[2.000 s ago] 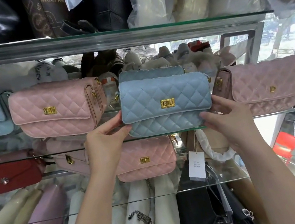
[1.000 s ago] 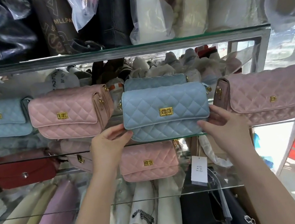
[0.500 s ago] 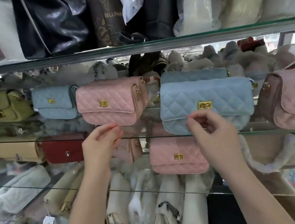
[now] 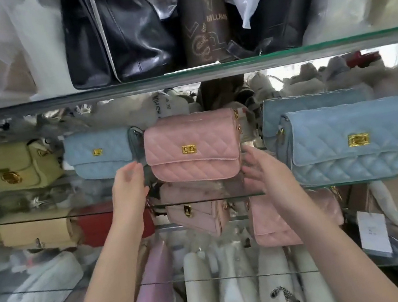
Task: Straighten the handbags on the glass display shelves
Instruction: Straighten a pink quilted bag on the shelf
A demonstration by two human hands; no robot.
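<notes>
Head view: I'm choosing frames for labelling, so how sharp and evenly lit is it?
Head view: pink quilted bag fairly sharp; lower corners smeared by blur; glass shelf edge bows from the wide lens; daylight blows out the right background.

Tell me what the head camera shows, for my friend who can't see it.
An open left hand and right hand flank a pink quilted leather handbag with a gold clasp on a glass shelf. A larger light blue quilted handbag stands to its right, a smaller light blue quilted handbag to its left.
</notes>
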